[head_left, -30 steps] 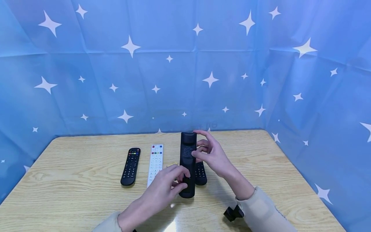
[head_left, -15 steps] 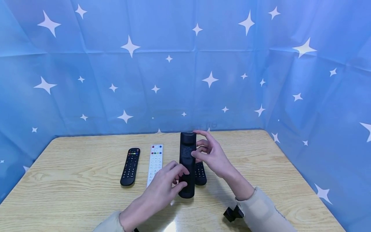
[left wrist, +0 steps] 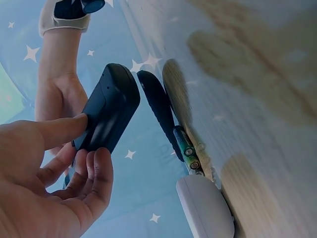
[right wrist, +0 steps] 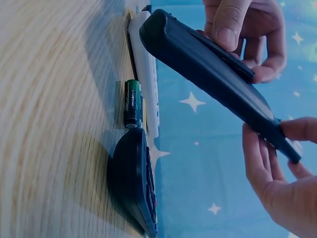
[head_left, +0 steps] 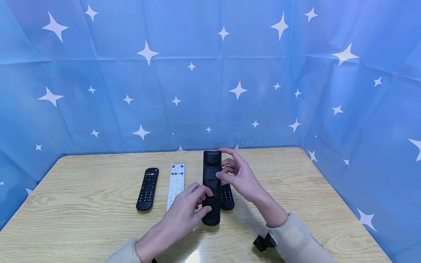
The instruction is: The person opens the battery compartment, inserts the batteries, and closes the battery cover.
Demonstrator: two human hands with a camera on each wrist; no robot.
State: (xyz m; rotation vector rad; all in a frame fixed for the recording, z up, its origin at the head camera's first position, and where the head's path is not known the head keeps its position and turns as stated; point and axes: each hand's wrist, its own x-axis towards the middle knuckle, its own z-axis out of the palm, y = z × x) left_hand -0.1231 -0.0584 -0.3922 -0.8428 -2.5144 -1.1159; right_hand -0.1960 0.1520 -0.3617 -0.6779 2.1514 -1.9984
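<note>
L hand (head_left: 189, 207), lower ctr of head view, angled up-R; grip nearly closed, thumb + fingers pinching cover (right wrist: 237, 63). R hand (head_left: 238, 179), angled up-L; grip part-closed, holding remote (head_left: 211, 184), lower ctr, by upper end.

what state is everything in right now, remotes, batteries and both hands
Held black remote: raised off the table, back toward head camera
Battery cover: looks partly lifted
Left hand: appears to pinch the cover
Right hand: gripping the held remote
Left black remote: lying face up
White remote: lying face up
Right black remote: lying face up, partly hidden in head view
Green batteries: out, lying on the table
</note>
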